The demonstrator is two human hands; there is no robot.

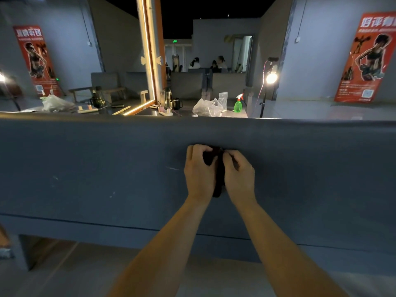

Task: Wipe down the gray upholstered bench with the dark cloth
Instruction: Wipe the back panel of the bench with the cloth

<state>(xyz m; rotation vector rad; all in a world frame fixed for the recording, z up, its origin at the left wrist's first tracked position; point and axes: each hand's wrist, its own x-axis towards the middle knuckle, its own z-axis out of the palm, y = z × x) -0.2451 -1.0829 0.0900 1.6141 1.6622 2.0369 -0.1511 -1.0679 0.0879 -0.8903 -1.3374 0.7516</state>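
Dark, bunched-up soft cloth [218, 181] is squeezed between the two hands and seems to rest on the flat padded top of the gray upholstered bench [96, 163]. The left hand [200, 172] curls its fingers over the far end of the cloth. The right hand [239, 173] curls onto it from the other side, so both hands hold it and neither is free.

Only a narrow strip of the cloth shows between the palms. Its long axis runs from the wrists away toward the fingertips, across the width of the bench. Both hands are equally near, because the cloth touches each.

Bare gray surface extends far to the left of the left hand and far to the right of the right hand. I judge that the coming stroke must go sideways, across the long axis of the cloth. A pale streak [172, 168] lies just left of the left hand, so that side seems the nearer work.
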